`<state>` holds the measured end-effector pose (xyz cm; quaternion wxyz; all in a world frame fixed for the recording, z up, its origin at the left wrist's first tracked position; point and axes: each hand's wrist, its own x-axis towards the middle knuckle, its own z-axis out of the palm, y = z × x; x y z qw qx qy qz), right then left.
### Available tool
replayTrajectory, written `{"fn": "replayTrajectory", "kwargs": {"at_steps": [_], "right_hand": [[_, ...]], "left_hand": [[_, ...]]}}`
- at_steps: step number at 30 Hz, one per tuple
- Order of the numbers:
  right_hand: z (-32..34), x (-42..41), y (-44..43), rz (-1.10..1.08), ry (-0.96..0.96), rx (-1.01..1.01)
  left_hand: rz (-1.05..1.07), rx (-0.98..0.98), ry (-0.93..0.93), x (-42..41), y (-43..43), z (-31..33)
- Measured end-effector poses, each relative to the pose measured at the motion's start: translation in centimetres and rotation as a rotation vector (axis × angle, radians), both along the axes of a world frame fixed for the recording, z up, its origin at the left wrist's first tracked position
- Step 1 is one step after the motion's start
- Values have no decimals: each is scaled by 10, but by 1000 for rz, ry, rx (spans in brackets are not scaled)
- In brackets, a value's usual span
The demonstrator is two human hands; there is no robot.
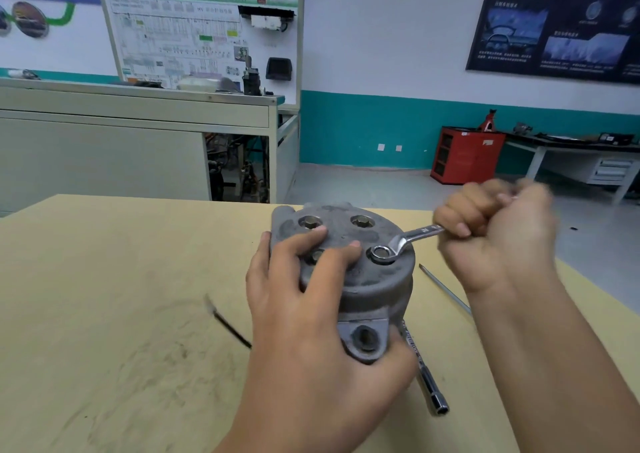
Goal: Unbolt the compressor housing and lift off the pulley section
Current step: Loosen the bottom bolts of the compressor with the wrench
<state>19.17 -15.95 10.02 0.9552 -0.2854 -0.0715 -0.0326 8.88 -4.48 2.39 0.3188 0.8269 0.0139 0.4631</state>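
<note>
Compressor housing (356,272) stood upright on the wooden bench (121,279), left hand (298,300) gripping its side and reaching across the bolted top. Right hand (495,234) fisted round a ring spanner (407,239), its ring seated on one bolt (381,253).

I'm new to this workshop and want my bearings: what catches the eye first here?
The grey compressor stands mid-table, gripped from above by the left hand. At its top right, the right hand holds a wrench whose ring sits over one bolt. A socket tool lies on the table just right of the compressor's base.
</note>
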Motion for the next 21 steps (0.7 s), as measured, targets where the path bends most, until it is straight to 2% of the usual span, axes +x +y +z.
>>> {"fn": "replayTrajectory", "kwargs": {"at_steps": [2,8,10,13,14,17,21], "right_hand": [[1,8,6,77,29,-18],[10,31,21,270,98,-70],[14,36,22,295,118,11],[19,36,9,118,63,222],[18,32,5,36,22,233],[10,17,7,-174,-78,150],[-1,4,23,-241,-122,95]], "left_hand": [[-64,-41,-5,-2,8,1],[6,185,-32,-1,16,-3],[10,192,-40,-1,18,-4],[2,170,-54,-1,19,-5],[-1,161,-59,0,19,-5],[-3,127,-63,0,18,-5],[-6,89,-59,1,19,-5]]}}
